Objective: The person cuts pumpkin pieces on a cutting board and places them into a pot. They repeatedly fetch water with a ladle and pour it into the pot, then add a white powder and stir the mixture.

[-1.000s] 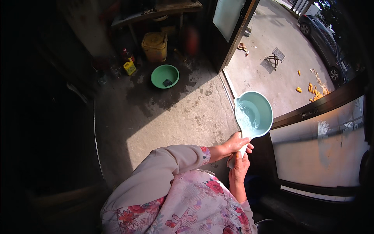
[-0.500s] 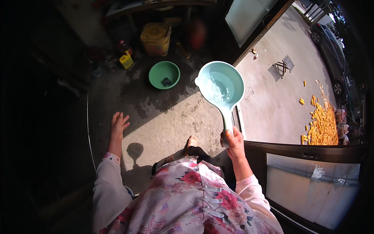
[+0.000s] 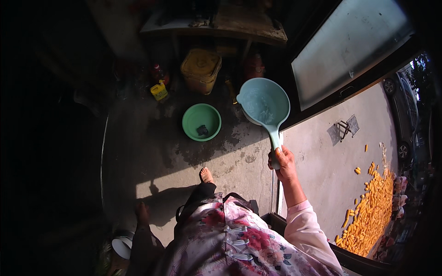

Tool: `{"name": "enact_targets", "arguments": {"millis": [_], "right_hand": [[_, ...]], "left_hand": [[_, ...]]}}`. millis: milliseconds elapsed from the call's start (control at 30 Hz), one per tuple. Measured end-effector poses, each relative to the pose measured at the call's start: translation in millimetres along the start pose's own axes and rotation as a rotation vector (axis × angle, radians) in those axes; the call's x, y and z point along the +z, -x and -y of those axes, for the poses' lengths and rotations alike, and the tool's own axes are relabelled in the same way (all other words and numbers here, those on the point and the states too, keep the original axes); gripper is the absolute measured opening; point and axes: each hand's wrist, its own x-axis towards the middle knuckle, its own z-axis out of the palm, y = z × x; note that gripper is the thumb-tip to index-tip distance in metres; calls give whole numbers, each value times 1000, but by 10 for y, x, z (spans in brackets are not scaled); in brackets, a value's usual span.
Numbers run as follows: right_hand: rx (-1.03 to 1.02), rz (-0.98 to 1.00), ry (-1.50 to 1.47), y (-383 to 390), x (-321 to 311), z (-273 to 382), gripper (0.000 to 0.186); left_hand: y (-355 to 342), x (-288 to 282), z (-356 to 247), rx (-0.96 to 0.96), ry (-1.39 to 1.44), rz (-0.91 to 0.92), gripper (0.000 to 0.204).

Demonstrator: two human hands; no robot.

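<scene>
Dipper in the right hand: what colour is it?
The dipper is plain pale blue-green, bowl and handle alike, shown best in the head view.

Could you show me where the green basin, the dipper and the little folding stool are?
Green basin [image 3: 200, 115]: head view, on its bare inner surface.
Dipper [image 3: 273, 135]: head view, on its handle.
Folding stool [image 3: 353, 125]: head view, on its seat.

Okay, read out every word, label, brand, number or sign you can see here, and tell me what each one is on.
There is no text that can be read.
Yellow jug: markings on its front, too small and blurred to read.
Pale blue-green dipper in the right hand: no lettering shows.
Green basin: no lettering shows.
Dark car outside: too small and shadowed to read anything.
</scene>
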Motion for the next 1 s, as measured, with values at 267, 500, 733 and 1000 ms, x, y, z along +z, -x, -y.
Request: {"name": "enact_targets", "arguments": {"millis": [267, 500, 733, 1000], "right_hand": [[-28, 78, 28, -2076, 48, 1068, 25], [-141, 214, 129, -4124, -17, 1393, 28], [-144, 322, 144, -5700, 82, 1552, 24], [-40, 279, 84, -6832, 362, 1315, 31]], "left_hand": [[-439, 1480, -1415, 187, -22, 143, 36], [368, 1627, -644, -122, -34, -286, 41], [1788, 2028, 110, -374, -454, -231, 36], [2272, 2284, 300, -191, -480, -427, 40]]}}
